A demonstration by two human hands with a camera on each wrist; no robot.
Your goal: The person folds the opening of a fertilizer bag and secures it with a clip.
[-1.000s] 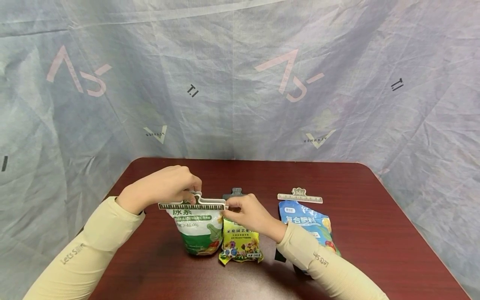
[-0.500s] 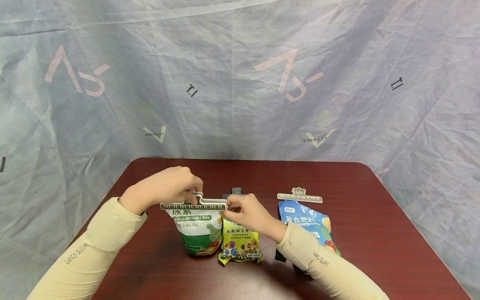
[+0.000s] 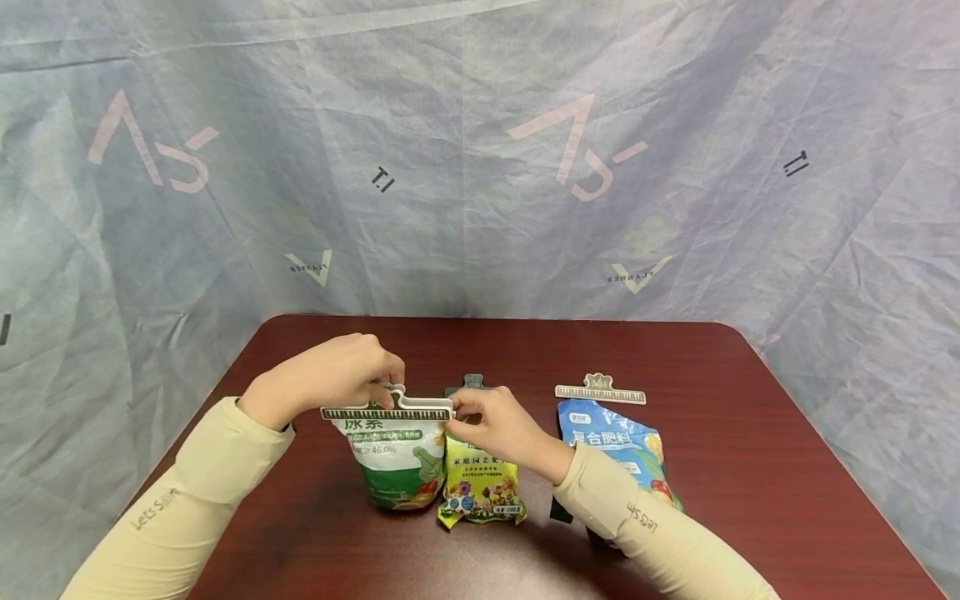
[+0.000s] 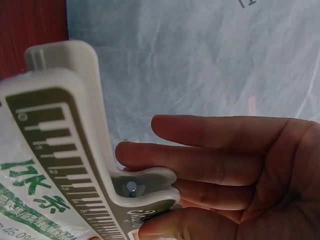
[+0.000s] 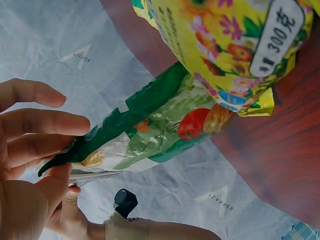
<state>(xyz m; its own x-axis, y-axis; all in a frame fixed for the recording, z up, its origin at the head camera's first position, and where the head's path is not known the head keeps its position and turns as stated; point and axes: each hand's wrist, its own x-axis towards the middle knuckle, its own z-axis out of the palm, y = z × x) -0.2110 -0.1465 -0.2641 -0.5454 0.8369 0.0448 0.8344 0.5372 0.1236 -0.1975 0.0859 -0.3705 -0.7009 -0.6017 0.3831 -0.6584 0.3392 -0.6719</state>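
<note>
Head view, nearest first: the green-and-white bag (image 3: 397,471) stands on the tabletop (image 3: 787,500), just beside the yellow bag (image 3: 487,492); the blue bag (image 3: 603,450) narrows room rightward. Its film looks soft and slippery, the fill probably weighty, so the top edge suits a hold; fingers of the right hand (image 3: 502,429) pinch its corner. Fingers of the left hand (image 3: 330,375) pinch the handle of the piano-key clip (image 3: 423,413), likely light and stiff. Beyond the dark clip (image 3: 472,382) and white clip (image 3: 600,393), room runs to the far edge.
</note>
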